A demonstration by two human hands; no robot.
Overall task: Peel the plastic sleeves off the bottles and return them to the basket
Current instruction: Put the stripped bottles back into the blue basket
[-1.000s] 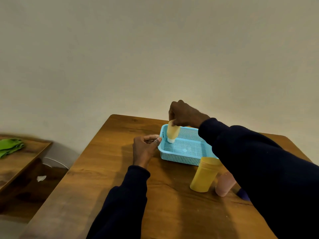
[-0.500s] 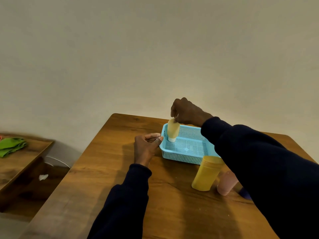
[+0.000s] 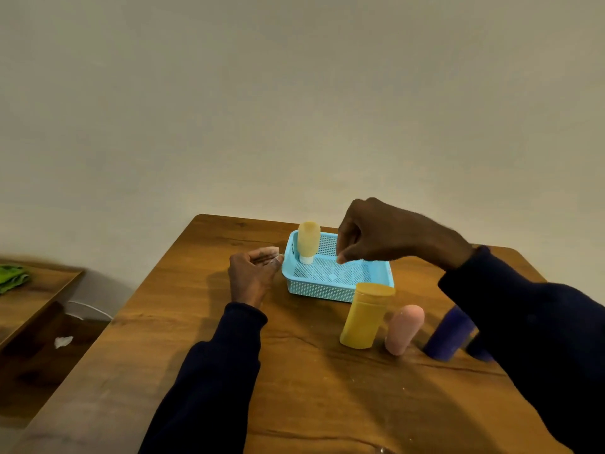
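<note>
Standing cap-down in basket (image 3: pixel 327 291), bottle (image 3: pixel 308 239); right hand (image 3: pixel 389 235) grip curled, empty (left hand (image 3: pixel 250 276) pinching sleeve (image 3: pixel 270 251)).

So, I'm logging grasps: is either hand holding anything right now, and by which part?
The left hand pinches what looks like a clear sleeve between thumb and fingertips; which part, I cannot tell. The right hand, curled above the basket, holds nothing.

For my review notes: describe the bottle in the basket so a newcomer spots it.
On the wooden table sits a light blue basket. In its far left corner stands a pale yellow bottle, white cap down; the other bottles stand outside.
</note>
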